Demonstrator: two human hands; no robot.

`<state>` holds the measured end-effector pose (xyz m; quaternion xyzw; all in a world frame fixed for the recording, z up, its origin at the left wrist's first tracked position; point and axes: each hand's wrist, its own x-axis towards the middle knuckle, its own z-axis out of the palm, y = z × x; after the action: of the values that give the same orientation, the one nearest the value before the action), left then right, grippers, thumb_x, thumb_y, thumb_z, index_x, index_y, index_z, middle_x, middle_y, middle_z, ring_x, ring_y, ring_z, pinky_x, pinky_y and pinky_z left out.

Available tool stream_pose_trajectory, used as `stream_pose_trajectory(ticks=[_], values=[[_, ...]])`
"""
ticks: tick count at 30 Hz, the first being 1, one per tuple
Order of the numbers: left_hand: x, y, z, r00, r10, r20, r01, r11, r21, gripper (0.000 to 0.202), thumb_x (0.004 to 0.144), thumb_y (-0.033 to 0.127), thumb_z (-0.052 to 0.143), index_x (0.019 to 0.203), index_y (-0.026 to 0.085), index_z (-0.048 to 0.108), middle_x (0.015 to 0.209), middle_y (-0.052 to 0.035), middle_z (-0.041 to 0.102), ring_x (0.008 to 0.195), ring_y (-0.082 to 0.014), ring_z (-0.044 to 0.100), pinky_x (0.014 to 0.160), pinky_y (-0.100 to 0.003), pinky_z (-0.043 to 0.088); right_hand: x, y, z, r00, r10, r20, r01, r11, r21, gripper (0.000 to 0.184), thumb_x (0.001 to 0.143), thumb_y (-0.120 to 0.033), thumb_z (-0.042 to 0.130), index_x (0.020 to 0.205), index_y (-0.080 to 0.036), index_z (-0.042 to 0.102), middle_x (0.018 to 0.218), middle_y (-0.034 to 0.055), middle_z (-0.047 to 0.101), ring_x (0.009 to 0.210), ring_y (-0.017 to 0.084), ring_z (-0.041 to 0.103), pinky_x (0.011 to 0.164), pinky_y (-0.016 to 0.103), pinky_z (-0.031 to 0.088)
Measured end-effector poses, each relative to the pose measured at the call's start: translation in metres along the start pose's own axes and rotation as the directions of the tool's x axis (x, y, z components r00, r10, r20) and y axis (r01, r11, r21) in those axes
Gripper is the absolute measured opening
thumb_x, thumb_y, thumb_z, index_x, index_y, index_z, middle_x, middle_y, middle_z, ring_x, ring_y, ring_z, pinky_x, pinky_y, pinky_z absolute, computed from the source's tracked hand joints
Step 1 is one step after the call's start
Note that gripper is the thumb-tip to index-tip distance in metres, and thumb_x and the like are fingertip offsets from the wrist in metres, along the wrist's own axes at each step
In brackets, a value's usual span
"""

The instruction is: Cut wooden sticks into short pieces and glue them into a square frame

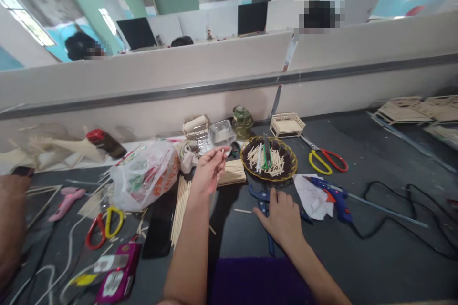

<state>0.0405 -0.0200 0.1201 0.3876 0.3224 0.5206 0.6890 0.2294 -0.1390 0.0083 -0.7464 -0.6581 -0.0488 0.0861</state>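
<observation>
My left hand is raised over the table, thumb and fingertips pinched together. A pale tip of what looks like a thin wooden stick shows between them; the rest is hidden. Lower and to the right, my right hand lies over a blue-handled hand cutter, its thumb spread to the left and its fingers not wrapped round the handles. A short wooden stick lies left of the cutter. Behind my hands, a yellow-rimmed basket holds many short stick pieces. Long wooden sticks lie beside my left forearm.
A blue glue gun with a trailing black cord lies right, near red-and-yellow scissors. A small stick-built frame stands behind. Left are a plastic bag, a black phone, a purple box and another person's arm.
</observation>
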Motion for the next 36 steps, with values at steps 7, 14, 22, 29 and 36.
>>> stream_pose_trajectory(ticks=[7, 14, 22, 29, 36], values=[[-0.036, 0.026, -0.051, 0.947, 0.061, -0.314, -0.127, 0.973, -0.193, 0.024, 0.067, 0.015, 0.075, 0.089, 0.013, 0.065, 0.068, 0.0012, 0.057, 0.053, -0.0059, 0.053, 0.039, -0.013, 0.037, -0.008, -0.024, -0.017, 0.958, -0.248, -0.146, 0.284, 0.894, 0.348, 0.035, 0.091, -0.033, 0.046, 0.118, -0.013, 0.053, 0.109, 0.0150, 0.056, 0.103, 0.026, 0.050, 0.088, 0.037, 0.038], [-0.081, 0.014, -0.097, 0.864, 0.027, -0.503, -0.140, 0.972, -0.187, 0.025, 0.064, 0.018, 0.077, 0.085, 0.014, 0.064, 0.065, 0.0024, 0.061, 0.054, -0.0068, 0.057, 0.052, -0.018, 0.050, -0.033, -0.110, -0.021, 0.875, -0.484, 0.022, 0.433, 0.801, 0.414, 0.014, 0.089, -0.029, 0.050, 0.089, -0.019, 0.060, 0.086, 0.0068, 0.059, 0.086, 0.021, 0.053, 0.073, 0.029, 0.040], [-0.109, -0.002, -0.092, 0.865, 0.021, -0.501, -0.076, 0.993, -0.089, 0.033, 0.058, 0.027, 0.082, 0.083, 0.013, 0.066, 0.065, 0.0014, 0.063, 0.051, -0.0057, 0.056, 0.047, -0.016, 0.047, -0.024, -0.102, -0.003, 0.933, -0.346, 0.095, 0.236, 0.792, 0.563, 0.019, 0.087, -0.021, 0.045, 0.074, -0.019, 0.059, 0.072, 0.0043, 0.062, 0.069, 0.016, 0.058, 0.062, 0.025, 0.039], [-0.116, -0.034, -0.074, 0.908, -0.011, -0.420, 0.026, 0.999, 0.030, 0.033, 0.062, 0.033, 0.080, 0.084, 0.011, 0.069, 0.067, -0.0034, 0.066, 0.058, -0.0115, 0.061, 0.050, -0.021, 0.051, -0.004, -0.081, -0.043, 0.845, -0.293, 0.447, -0.432, 0.117, 0.894, 0.031, 0.076, -0.047, 0.061, 0.077, -0.017, 0.054, 0.075, 0.0069, 0.070, 0.067, 0.019, 0.066, 0.054, 0.024, 0.046], [-0.123, -0.046, -0.055, 0.939, -0.032, -0.343, 0.061, 0.995, 0.075, 0.031, 0.063, 0.032, 0.079, 0.085, 0.011, 0.071, 0.070, -0.0058, 0.068, 0.064, -0.0132, 0.062, 0.057, -0.022, 0.051, -0.016, -0.089, -0.046, 0.900, -0.297, 0.319, -0.296, 0.123, 0.947, 0.029, 0.078, -0.046, 0.062, 0.077, -0.017, 0.057, 0.068, 0.0015, 0.066, 0.056, 0.012, 0.060, 0.052, 0.022, 0.045]])
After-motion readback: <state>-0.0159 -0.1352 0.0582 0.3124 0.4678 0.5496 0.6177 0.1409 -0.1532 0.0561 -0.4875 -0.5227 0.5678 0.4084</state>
